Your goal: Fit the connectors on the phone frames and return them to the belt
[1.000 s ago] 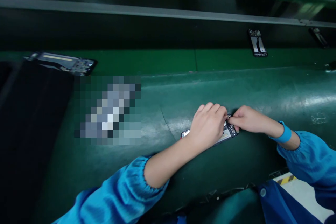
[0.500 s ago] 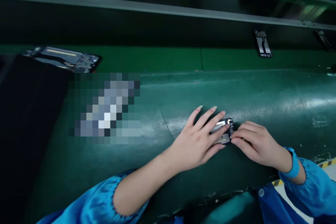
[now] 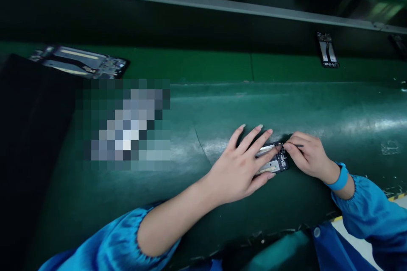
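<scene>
An opened phone body [image 3: 281,162] with bare metal plates and a dark circuit board lies flat on the green mat [image 3: 178,203]. Spread across it, my left hand [image 3: 237,167] covers most of its left part, and the fingertips rest on and around it. My right hand [image 3: 305,152] is at the phone's upper right corner, thumb and fingers pinched together on a thin dark strip [image 3: 298,145]. One end of that strip sticks out to the right; its other end is hidden by the fingers, so its kind is unclear.
Another opened phone body [image 3: 328,51] lies at the back right, and a further one [image 3: 79,61] at the back left. A dark panel [image 3: 34,135] stands at the left, beside a pixelated patch. A grey rail [image 3: 203,2] crosses behind the mat.
My right hand has moved up along the phone's right end to its upper corner, and the thin dark strip now shows in it. My left hand has stayed on the phone.
</scene>
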A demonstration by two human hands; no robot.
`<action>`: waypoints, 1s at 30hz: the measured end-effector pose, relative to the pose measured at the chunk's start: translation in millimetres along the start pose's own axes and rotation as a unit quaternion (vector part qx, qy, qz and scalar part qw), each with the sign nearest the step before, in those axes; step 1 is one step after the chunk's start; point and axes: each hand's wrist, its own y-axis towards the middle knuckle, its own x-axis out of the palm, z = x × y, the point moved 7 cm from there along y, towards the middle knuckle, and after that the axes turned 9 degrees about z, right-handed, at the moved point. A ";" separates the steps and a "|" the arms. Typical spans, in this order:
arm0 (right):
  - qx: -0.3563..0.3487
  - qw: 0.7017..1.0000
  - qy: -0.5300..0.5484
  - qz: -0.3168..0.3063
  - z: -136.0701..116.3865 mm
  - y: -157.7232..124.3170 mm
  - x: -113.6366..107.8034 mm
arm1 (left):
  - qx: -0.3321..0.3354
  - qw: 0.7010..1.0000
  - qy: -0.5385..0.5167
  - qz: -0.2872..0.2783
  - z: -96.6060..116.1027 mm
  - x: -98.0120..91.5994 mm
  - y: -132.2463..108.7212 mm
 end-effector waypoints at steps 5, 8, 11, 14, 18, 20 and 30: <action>0.019 1.000 -0.022 0.009 3.4 -1.5 -0.2 | -0.006 1.000 -0.002 -0.003 -0.4 -0.7 0.6; 0.034 0.999 -0.019 0.015 5.1 0.1 -0.4 | -0.003 1.000 -0.005 -0.002 -0.4 -1.3 0.5; 0.083 0.996 -0.021 0.010 12.6 6.7 -0.8 | -0.009 1.000 -0.002 0.005 -1.1 -2.2 1.1; 0.161 0.987 0.001 -0.016 25.2 17.9 -1.5 | -0.031 0.999 0.004 0.013 -3.4 -2.6 1.7; 0.336 0.922 0.082 -0.176 40.8 19.5 11.5 | -0.020 1.000 -0.001 0.011 -2.5 -2.1 1.7; 0.389 0.872 0.102 -0.280 38.3 12.7 20.3 | 0.003 1.000 0.002 0.014 -1.3 -2.8 1.4; 0.422 0.836 0.095 -0.338 31.1 14.8 29.4 | 0.036 0.999 -0.014 0.031 -1.0 -5.5 1.9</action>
